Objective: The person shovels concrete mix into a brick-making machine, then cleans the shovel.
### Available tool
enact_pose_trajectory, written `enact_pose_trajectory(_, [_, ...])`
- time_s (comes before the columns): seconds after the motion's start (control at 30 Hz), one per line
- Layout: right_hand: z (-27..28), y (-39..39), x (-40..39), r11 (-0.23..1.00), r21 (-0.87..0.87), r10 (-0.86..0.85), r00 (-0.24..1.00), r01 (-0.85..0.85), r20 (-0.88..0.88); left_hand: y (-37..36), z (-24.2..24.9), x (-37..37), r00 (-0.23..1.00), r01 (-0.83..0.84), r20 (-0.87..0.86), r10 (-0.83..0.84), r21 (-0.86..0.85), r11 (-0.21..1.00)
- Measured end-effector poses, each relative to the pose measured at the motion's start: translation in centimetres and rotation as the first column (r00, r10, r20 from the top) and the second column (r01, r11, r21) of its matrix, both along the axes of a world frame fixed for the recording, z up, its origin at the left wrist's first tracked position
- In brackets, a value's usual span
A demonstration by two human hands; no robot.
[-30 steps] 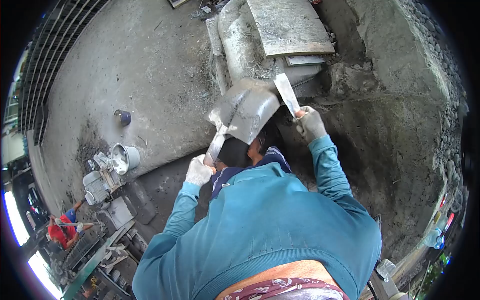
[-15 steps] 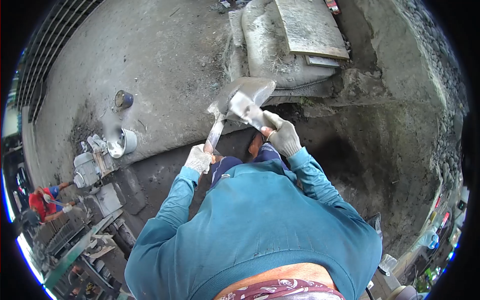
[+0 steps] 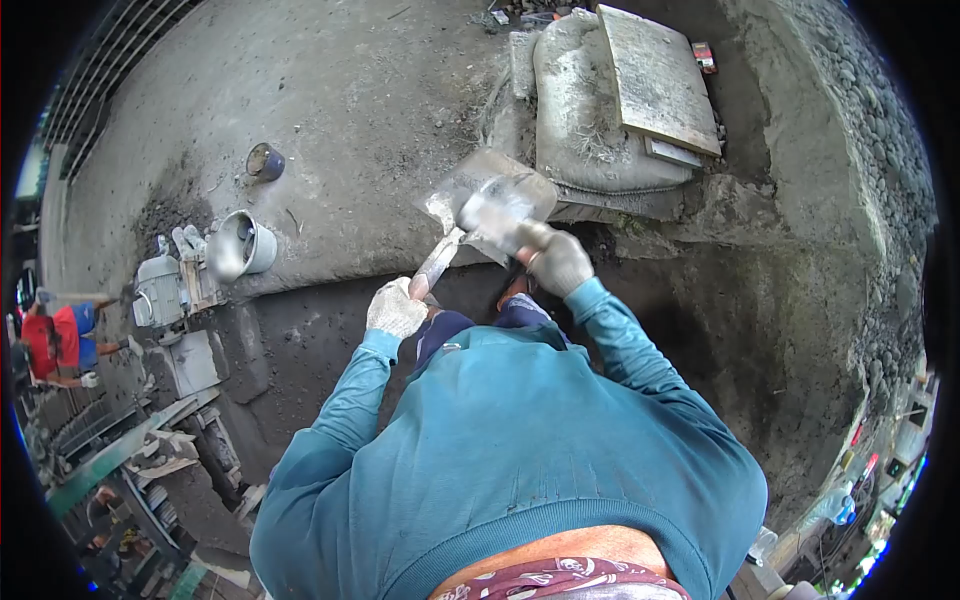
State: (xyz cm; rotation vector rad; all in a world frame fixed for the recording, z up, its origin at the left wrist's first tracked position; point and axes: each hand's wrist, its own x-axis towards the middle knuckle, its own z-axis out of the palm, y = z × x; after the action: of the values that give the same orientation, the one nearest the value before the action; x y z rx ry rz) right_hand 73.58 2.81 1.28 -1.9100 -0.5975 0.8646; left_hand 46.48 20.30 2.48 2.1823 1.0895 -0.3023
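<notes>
My gloved left hand [image 3: 397, 307] is closed around the handle of a shovel [image 3: 440, 256]. The wide, dusty metal blade of the shovel points away from me. In my gloved right hand [image 3: 556, 262] is a scraper [image 3: 490, 218] with a broad flat blade, smeared by motion. Its blade overlaps the shovel blade in this view, crossing it from the right. Part of the scraper's handle is hidden by my fingers.
A dusty sack [image 3: 580, 120] lies ahead with a board [image 3: 660, 75] on it. To the left are a white bucket [image 3: 262, 248], a small dark pot [image 3: 265, 162] and a grey motor [image 3: 158, 290]. A person in red [image 3: 62, 340] is at far left.
The scraper has shifted slightly and is more blurred against the shovel blade. My view has turned, so the surroundings sit differently. The person in red at left has changed posture.
</notes>
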Motion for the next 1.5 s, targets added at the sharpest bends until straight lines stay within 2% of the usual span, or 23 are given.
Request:
enact_pose_trajectory(0.03, [2.9, 0.1, -1.4, 0.937, -0.320, 0.254, 0.903, -0.141, 0.347, 0.0, 0.4, -0.1, 1.000, 0.004, 0.000, -0.004, 0.011, 1.000])
enact_pose_trajectory(0.1, [1.1, 1.3, 1.8, 0.980, -0.198, 0.094, 0.905, -0.011, 0.416, -0.4, 1.1, -0.1, 1.000, 0.014, -0.005, -0.013, 0.030, 0.999])
enact_pose_trajectory(0.17, [1.7, 3.2, 4.7, 0.900, -0.419, 0.034, 0.940, 0.119, 0.340, -0.9, 1.3, -0.4, 0.999, 0.053, -0.015, -0.052, 0.070, 0.996])
enact_pose_trajectory(0.2, [2.3, 3.3, 3.5, 0.954, -0.301, 0.092, 0.953, -0.001, 0.290, -0.8, 1.4, -0.1, 0.997, 0.073, -0.012, -0.072, 0.095, 0.993])
enact_pose_trajectory(0.23, [-1.5, 3.5, 1.8, 0.980, -0.197, 0.078, 0.881, 0.017, 0.467, -0.6, 1.5, 0.3, 0.997, 0.077, -0.014, -0.076, 0.090, 0.993])
enact_pose_trajectory(0.3, [1.1, 3.2, 0.1, 0.935, -0.328, 0.262, 0.883, -0.132, 0.390, -0.8, 2.2, 0.3, 0.996, 0.086, -0.028, -0.084, 0.067, 0.994])
enact_pose_trajectory(0.37, [-1.3, 2.5, 2.8, 0.975, -0.218, 0.105, 0.943, -0.035, 0.315, -1.0, 2.7, 0.3, 0.992, 0.120, -0.045, -0.116, 0.082, 0.989])
enact_pose_trajectory(0.43, [2.3, 2.7, 3.8, 0.867, -0.478, -0.020, 0.967, 0.143, 0.254, -1.2, 2.3, 0.1, 0.988, 0.147, -0.054, -0.142, 0.099, 0.984])
enact_pose_trajectory(0.5, [2.7, 1.8, 1.5, 0.978, -0.170, 0.191, 0.850, -0.122, 0.491, -1.3, 1.7, 0.4, 0.989, 0.148, -0.042, -0.144, 0.152, 0.977])
enact_pose_trajectory(0.57, [1.1, 2.1, 1.4, 0.951, -0.240, 0.295, 0.812, -0.197, 0.504, -1.5, 1.6, 0.5, 0.987, 0.162, -0.032, -0.159, 0.199, 0.966])
enact_pose_trajectory(0.67, [-0.6, 4.3, 6.6, 0.941, -0.325, -0.032, 0.983, 0.090, 0.180, -1.9, 2.0, 0.3, 0.982, 0.191, -0.043, -0.186, 0.261, 0.946])
enact_pose_trajectory(0.7, [1.9, 4.5, 7.3, 0.876, -0.477, 0.119, 0.929, 0.069, 0.351, -1.8, 2.0, 0.5, 0.980, 0.201, -0.058, -0.193, 0.277, 0.940])
enact_pose_trajectory(0.73, [3.9, 4.6, 5.8, 0.957, -0.280, 0.168, 0.934, -0.078, 0.316, -1.5, 2.0, 1.0, 0.978, 0.209, -0.068, -0.197, 0.297, 0.932])
enact_pose_trajectory(0.77, [4.3, 5.1, 4.8, 0.913, -0.326, 0.372, 0.826, -0.244, 0.423, -1.3, 1.9, 1.4, 0.973, 0.231, -0.085, -0.215, 0.330, 0.915])
enact_pose_trajectory(0.83, [5.5, 5.9, 5.3, 0.915, -0.283, 0.367, 0.884, -0.287, 0.288, -1.1, 1.2, 1.1, 0.958, 0.285, -0.133, -0.253, 0.379, 0.881])
enact_pose_trajectory(0.9, [8.5, 6.5, 8.9, 0.890, -0.451, 0.181, 0.958, -0.065, 0.220, -0.9, 1.3, 1.0, 0.944, 0.329, -0.190, -0.271, 0.456, 0.827])
enact_pose_trajectory(0.93, [2.3, 6.2, 13.3, 0.857, -0.515, 0.237, 0.904, -0.023, 0.355, -0.8, 1.7, 0.9, 0.946, 0.322, -0.189, -0.264, 0.435, 0.841])
enact_pose_trajectory(1.07, [-0.4, 3.2, 7.4, 0.926, -0.152, 0.376, 0.889, -0.346, 0.261, 0.6, 1.7, 1.4, 0.963, 0.265, -0.120, -0.241, 0.275, 0.924])
enact_pose_trajectory(1.1, [3.9, 2.6, 6.3, 0.880, -0.286, 0.454, 0.849, -0.379, 0.270, 0.9, 1.7, 1.1, 0.964, 0.261, -0.128, -0.234, 0.273, 0.926])
enact_pose_trajectory(1.17, [5.3, -0.4, 8.3, 0.912, -0.323, 0.351, 0.889, -0.253, 0.293, 1.6, 1.8, 0.6, 0.966, 0.250, -0.140, -0.220, 0.266, 0.931])
enact_pose_trajectory(1.23, [2.0, -4.5, 12.8, 0.971, -0.039, 0.238, 0.971, -0.237, 0.004, 3.3, 1.3, -0.5, 0.971, 0.239, -0.055, -0.233, 0.250, 0.938])
enact_pose_trajectory(1.3, [5.1, -5.5, 14.8, 0.929, -0.307, 0.338, 0.816, -0.209, 0.468, 5.7, 1.1, -1.1, 0.955, 0.267, 0.056, -0.293, 0.277, 0.923])
enact_pose_trajectory(1.5, [10.6, 1.0, 13.7, 0.772, -0.512, 0.635, 0.450, -0.377, 0.627, 8.8, 2.0, 1.0, 0.936, 0.324, 0.047, -0.350, 0.282, 0.903])
